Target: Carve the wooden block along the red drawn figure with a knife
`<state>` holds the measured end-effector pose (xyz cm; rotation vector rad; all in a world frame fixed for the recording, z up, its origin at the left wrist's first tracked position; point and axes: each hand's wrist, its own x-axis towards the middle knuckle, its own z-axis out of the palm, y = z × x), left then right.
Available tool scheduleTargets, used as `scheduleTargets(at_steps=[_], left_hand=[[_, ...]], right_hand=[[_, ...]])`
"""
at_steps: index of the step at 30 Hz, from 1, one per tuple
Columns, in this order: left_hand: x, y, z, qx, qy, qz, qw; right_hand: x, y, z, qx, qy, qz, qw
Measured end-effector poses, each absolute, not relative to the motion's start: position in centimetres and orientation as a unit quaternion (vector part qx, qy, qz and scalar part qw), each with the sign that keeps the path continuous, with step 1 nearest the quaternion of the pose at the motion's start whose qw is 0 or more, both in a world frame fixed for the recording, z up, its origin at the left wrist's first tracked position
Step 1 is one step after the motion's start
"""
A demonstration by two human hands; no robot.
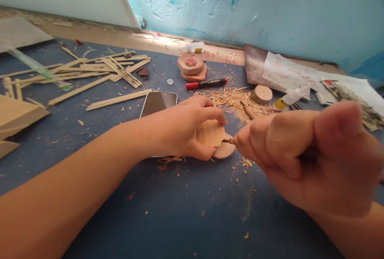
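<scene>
My left hand grips a thin ribbed wooden piece between thumb and fingers. Under its right edge lies a pale round wood slice. A thin metal tool tip, like that of a carving tool, pokes out of my closed right hand and reaches the ribbed piece's right edge. The fist hides the tool's handle. Beneath and behind my left wrist is a smartphone, partly covered. Wood shavings are heaped just beyond both hands.
Several thin wooden sticks lie at the back left. Farther back are stacked wood slices, a red-and-black marker and a small wood block. A glue bottle and papers lie at right, before the blue wall.
</scene>
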<state>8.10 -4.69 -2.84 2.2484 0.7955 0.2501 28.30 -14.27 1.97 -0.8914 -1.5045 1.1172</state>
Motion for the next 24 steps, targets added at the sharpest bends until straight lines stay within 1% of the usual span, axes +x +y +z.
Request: scheduleTargets(at_steps=[6,9,14,16,20,24], left_hand=[[8.1,-4.8,-2.9,0.878,0.292,0.112,0.362],[8.1,-4.8,-3.0,0.880,0.287,0.116,0.359],[8.1,-4.6,-3.3,0.879,0.294,0.114,0.358],[8.1,-4.6,-3.4,0.878,0.295,0.117,0.359],[8.1,-4.7,-3.4,0.870,0.302,0.120,0.370],[8.1,-4.9,-3.2,0.870,0.304,0.114,0.372]], right_hand=[[28.3,-13.1,0.8,-0.375,-0.589,0.483,0.529],[28.8,-11.7,0.0,-0.344,-0.569,0.533,0.523],[28.7,-10.8,-0.2,-0.284,-0.526,0.582,0.551],[28.3,-11.3,0.3,-0.293,-0.527,0.572,0.557],[28.0,-12.7,1.3,-0.362,-0.551,0.517,0.546],[28.2,-13.1,1.5,-0.365,-0.575,0.506,0.529]])
